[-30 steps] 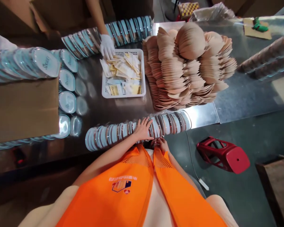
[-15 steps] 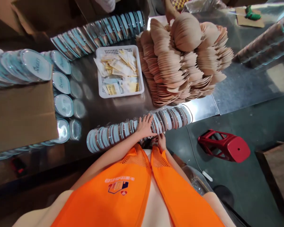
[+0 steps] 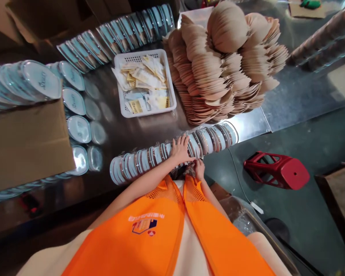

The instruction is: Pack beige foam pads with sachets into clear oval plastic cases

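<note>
Along the near edge of the metal table runs a row of clear plastic cases (image 3: 142,160) with pale blue cards, standing on edge face to face. My left hand (image 3: 181,149) lies across the middle of this row with its fingers spread. Just below the row, beside the table edge and my vest, my right hand (image 3: 200,169) is closed; its fingers are curled near a dark patterned piece, and what they grip is hidden. Beyond the row rises a large heap of stacked beige cup-shaped pads (image 3: 208,76).
A white basket (image 3: 174,97) holds small packets. More cases stand in a far row (image 3: 135,32) and by a cardboard box (image 3: 28,142) at left. Brown stacks (image 3: 327,40) lie at right. On the floor are a red stool (image 3: 278,170) and a cable with a white end (image 3: 257,207).
My view has shifted slightly. Another person's hand behind the beige heap has gone out of view. My left hand stays on the row, and my right hand stays just below it.
</note>
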Action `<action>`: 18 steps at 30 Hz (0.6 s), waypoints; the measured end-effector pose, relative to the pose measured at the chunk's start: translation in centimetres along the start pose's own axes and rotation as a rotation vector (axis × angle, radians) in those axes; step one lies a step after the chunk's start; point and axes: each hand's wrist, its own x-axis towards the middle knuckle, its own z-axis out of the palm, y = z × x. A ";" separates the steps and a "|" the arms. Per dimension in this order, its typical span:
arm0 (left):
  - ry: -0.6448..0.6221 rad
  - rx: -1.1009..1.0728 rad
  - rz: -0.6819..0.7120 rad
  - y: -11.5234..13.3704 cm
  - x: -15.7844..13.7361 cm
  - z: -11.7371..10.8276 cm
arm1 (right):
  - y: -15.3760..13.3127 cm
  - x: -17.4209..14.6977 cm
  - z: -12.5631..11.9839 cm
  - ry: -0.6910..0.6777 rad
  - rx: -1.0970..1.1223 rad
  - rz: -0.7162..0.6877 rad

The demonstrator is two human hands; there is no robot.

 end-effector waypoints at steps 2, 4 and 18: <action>0.007 -0.009 -0.009 0.2 0.0 0.3 | -0.8 -1.0 -1.4 0.020 -0.072 -0.034; -0.005 -0.017 -0.002 0.2 0.0 0.4 | -2.5 -1.5 -2.6 0.026 -0.154 -0.081; -0.040 0.000 0.162 2.3 -1.3 1.0 | -16.8 6.2 -1.7 -0.077 -0.465 -0.483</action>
